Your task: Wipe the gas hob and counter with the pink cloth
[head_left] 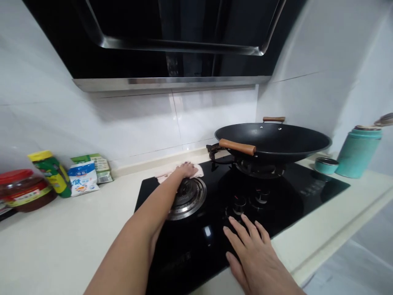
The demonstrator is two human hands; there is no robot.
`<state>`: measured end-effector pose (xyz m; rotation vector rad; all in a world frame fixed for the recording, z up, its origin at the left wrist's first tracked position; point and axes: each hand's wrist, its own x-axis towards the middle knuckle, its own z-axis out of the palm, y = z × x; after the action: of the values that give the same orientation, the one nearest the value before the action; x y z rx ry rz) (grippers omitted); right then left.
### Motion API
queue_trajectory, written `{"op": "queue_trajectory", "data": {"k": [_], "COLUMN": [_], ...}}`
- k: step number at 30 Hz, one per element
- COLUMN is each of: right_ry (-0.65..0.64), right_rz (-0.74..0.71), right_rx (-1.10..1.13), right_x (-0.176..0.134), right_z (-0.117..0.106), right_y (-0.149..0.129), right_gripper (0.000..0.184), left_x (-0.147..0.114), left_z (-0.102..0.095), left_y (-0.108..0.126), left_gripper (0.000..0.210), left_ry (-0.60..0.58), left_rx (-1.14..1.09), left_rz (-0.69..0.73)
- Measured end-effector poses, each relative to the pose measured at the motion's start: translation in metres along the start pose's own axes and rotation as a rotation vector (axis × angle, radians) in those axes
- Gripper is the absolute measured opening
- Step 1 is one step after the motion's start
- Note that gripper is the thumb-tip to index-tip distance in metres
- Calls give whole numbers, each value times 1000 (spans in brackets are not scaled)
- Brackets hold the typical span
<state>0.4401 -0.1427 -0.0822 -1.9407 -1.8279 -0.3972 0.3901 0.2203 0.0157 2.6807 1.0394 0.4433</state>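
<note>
A pale pink cloth [197,171] lies at the back left of the black glass gas stove [184,258], behind the left burner [192,196]. Stretched out across that burner, my left arm ends in my left hand [187,169], which holds the cloth down against the back edge; its fingers are partly hidden. My right hand [256,254] is palm down with fingers spread over the front of the stove, holding nothing. Just past its fingertips are two control knobs [239,203]. A large black wok [288,141] with wooden handles sits on the right burner.
A range hood [172,84] hangs low above the stove. On the left counter [61,241] stand a red-lidded jar [27,196], a green yellow-capped container [50,174] and seasoning bags [82,178]. At right are a small teal bowl [326,165] and a teal utensil holder [357,153].
</note>
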Motion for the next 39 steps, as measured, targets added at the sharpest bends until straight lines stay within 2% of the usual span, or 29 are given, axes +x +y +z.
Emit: {"op": "queue_trajectory", "data": {"k": [3,5,9,12,18,25,31,35,39], "right_ry": [3,-9,-73,-74,-38,-41,-50,-53,-43], "right_rz": [16,27,59,76,83,89,91,94,103], "right_rx": [12,21,42,50,53,32,15,20,29], "right_x": [0,1,2,0,-5,-4,-6,-7,-8], "right_z": [-1,-6,-20,-27,-28,-25,-23,-23,-24], "right_y": [0,-2,-7,-10,-12,-11,-12,-13,-14], "right_gripper": [47,47,47,48,47,47,49,50,50], "left_x": [3,-5,-43,-78,-131,-199,-258,-281,-286], "left_z": [20,33,50,52,36,12,-17,-40,-49], "left_y": [43,74,123,137,130,121,94,69,50], "left_gripper": [36,44,52,54,59,60,59,53,38], "left_ry": [-84,-128,-215,-211,-172,-79,-46,-39,59], "left_rx": [79,101,112,108,96,74,48,-15,-14], "left_rz": [-6,42,123,133,62,113,145,56,-15]}}
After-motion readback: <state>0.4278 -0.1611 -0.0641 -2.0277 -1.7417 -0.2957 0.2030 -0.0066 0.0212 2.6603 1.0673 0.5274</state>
